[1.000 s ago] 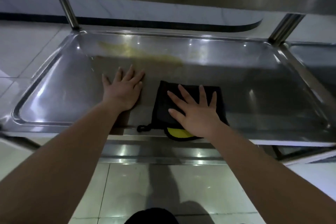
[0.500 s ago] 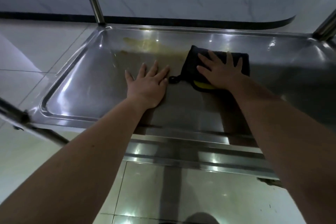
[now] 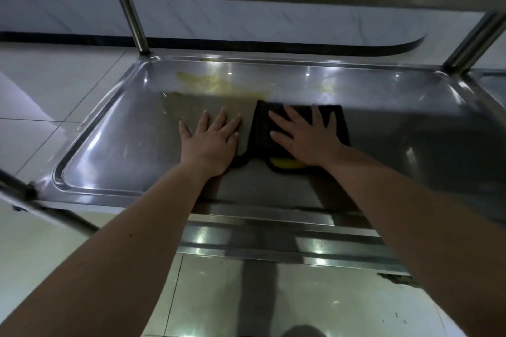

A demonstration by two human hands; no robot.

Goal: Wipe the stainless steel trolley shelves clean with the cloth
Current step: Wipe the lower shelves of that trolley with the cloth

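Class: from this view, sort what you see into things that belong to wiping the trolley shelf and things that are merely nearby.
Part of the job:
- black cloth under the right hand
- left hand flat on the shelf
- yellowish smear

Merely nearby:
- upright posts
- tiled floor
- neighbouring tray

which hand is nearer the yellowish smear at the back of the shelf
Left. The left hand lies flat just in front of the smear; the right hand, on the cloth, sits off its right end.
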